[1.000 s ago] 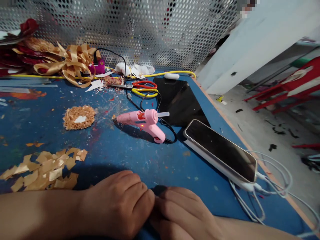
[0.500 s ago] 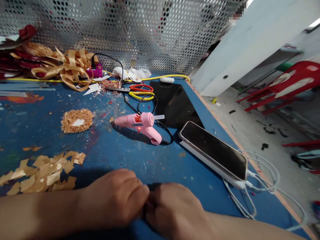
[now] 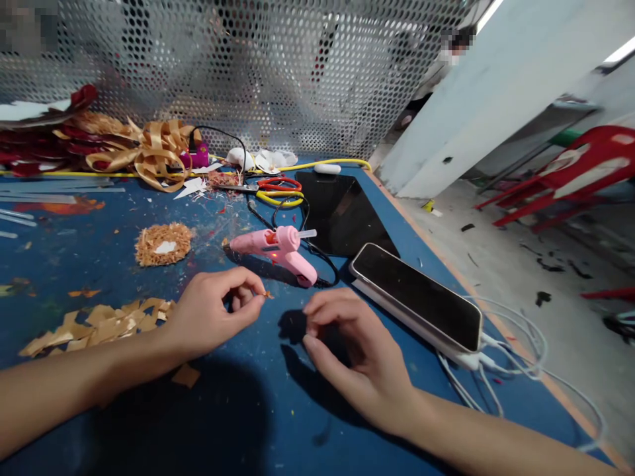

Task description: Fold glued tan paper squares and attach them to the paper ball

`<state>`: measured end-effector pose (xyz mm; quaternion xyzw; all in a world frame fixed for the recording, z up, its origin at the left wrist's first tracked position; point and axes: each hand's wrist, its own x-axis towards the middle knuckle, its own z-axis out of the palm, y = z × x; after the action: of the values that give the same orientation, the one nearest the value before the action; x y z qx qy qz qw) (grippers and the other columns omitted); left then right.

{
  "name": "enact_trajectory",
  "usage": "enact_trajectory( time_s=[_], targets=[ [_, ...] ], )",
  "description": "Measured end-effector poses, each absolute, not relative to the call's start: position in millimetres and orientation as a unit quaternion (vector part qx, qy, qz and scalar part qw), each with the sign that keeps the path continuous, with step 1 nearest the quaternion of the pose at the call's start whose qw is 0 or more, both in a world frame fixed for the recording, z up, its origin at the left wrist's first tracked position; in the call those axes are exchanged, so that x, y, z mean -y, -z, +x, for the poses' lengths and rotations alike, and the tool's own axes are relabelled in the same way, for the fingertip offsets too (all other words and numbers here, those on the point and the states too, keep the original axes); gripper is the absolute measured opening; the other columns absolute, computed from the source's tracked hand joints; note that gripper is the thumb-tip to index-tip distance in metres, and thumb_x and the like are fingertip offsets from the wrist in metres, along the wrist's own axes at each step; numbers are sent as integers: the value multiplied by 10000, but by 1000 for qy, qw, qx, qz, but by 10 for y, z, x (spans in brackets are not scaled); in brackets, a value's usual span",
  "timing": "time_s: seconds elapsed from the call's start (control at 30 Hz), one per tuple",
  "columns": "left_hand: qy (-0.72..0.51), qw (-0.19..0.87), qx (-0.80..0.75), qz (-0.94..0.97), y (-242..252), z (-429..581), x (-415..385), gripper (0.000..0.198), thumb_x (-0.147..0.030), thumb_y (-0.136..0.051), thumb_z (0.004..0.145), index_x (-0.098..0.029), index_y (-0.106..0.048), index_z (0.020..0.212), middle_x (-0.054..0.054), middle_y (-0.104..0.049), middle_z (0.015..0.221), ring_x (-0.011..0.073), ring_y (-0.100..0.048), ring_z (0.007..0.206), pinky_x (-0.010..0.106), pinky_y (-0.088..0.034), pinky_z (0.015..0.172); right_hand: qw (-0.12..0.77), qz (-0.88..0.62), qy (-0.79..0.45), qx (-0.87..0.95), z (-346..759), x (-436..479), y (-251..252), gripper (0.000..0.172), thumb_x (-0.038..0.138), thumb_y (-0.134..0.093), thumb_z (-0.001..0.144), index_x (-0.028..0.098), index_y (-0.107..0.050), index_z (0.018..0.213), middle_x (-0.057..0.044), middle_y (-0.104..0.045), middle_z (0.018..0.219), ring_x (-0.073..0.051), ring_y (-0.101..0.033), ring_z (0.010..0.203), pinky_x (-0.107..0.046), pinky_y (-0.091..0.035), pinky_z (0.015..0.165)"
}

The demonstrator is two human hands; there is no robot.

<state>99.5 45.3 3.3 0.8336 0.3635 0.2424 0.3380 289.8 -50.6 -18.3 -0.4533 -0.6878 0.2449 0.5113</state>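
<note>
Left hand (image 3: 212, 305): pinches a scrap (image 3: 268, 295)
Right hand (image 3: 374, 350): fingers parted, seemingly empty
Patch (image 3: 163, 236): fringed around, white middle (image 3: 165, 247) uncovered
Squares (image 3: 103, 316): many, loose, unattached

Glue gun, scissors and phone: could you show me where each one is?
Glue gun (image 3: 286, 243): head view, on its pink body.
Scissors (image 3: 263, 196): head view, on the yellow handle.
Phone (image 3: 418, 296): head view, on its dark screen.

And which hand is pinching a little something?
The left hand: a tiny brownish scrap sticks out between its fingers. The right hand, curled with thumb apart, shows nothing held.
</note>
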Motion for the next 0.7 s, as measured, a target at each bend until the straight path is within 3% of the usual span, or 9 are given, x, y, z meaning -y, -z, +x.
enact_trajectory(
  time_s=[0.23, 0.47, 0.63, 0.7],
  targets=[
    [-225, 352, -333, 845, -26, 1020, -434, 78, -196, -553, 805, -171, -615, 845, -72, -571, 577, 51, -488, 492, 144, -371, 495, 436, -520, -299, 671, 2895, 442, 142, 75, 178, -542, 844, 208, -518, 909, 10, -558, 775, -80, -510, 587, -211, -450, 528],
    [-197, 319, -329, 866, -9, 994, -379, 51, -210, -549, 811, -192, -595, 824, -94, -526, 549, 52, -437, 466, 149, -351, 491, 416, -543, -277, 675, 2884, 416, 144, 127, 185, -573, 826, 197, -564, 952, 12, -580, 780, -70, -503, 558, -190, -407, 482],
    [-198, 277, -349, 873, -84, 977, -430, 277, -291, -412, 931, -179, -613, 777, -51, -599, 640, 73, -508, 544, 180, -358, 537, 410, -540, -273, 683, 2937, 419, 147, 62, 193, -543, 857, 205, -539, 918, 30, -541, 715, -75, -494, 550, -187, -417, 493],
    [-185, 256, -340, 886, -152, 917, -438, 335, -303, -387, 949, -176, -622, 747, -36, -625, 681, 86, -549, 604, 194, -375, 588, 392, -509, -244, 727, 2958, 405, 122, 122, 186, -522, 875, 205, -539, 994, 6, -568, 785, -83, -527, 605, -189, -447, 530]
  ],
)
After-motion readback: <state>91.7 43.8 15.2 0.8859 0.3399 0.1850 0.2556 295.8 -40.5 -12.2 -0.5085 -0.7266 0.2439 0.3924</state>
